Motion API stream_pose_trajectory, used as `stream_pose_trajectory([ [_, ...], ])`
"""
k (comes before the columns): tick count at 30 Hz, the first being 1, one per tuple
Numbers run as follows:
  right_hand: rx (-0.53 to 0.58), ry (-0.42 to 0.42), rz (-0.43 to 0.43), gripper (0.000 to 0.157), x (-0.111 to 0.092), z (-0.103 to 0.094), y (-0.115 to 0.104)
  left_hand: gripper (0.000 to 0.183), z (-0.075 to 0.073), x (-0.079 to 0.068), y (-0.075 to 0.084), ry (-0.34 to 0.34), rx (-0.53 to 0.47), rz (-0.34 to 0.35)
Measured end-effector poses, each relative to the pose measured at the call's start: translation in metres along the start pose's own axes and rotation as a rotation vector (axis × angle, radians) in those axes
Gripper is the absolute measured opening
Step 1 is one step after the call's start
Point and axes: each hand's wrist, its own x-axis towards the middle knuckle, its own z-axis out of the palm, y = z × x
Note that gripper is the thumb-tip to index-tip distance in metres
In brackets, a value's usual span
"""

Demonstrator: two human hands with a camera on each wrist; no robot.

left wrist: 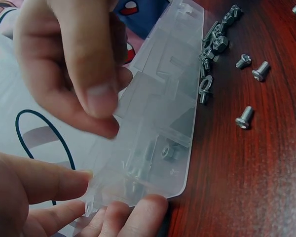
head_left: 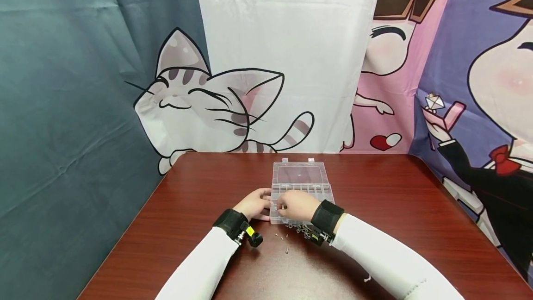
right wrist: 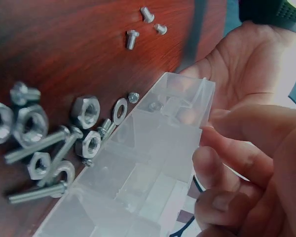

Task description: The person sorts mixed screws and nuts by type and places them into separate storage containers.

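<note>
Clear plastic box [head_left: 301, 185] sits open, lower centre of head frame. Left hand [head_left: 255, 204] fingers apart against its left end; right hand [head_left: 297, 204] over it, can't tell if pinching anything. Nuts [right wrist: 78, 109], screws [right wrist: 132, 39] loose below box.

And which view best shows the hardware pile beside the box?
Right wrist: the hardware pile is closest, with individual nuts distinguishable. Left wrist shows it smaller, crowded along the box; head shows only tiny specks.
</note>
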Motion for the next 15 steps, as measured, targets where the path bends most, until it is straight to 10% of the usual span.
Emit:
stream_pose_trajectory([
  [15, 0.032, 0.198, 0.024, 0.016, -0.065, -0.004, 0.004, 0.058, 0.0, 0.003, -0.001, -0.029, -0.015, 0.011],
])
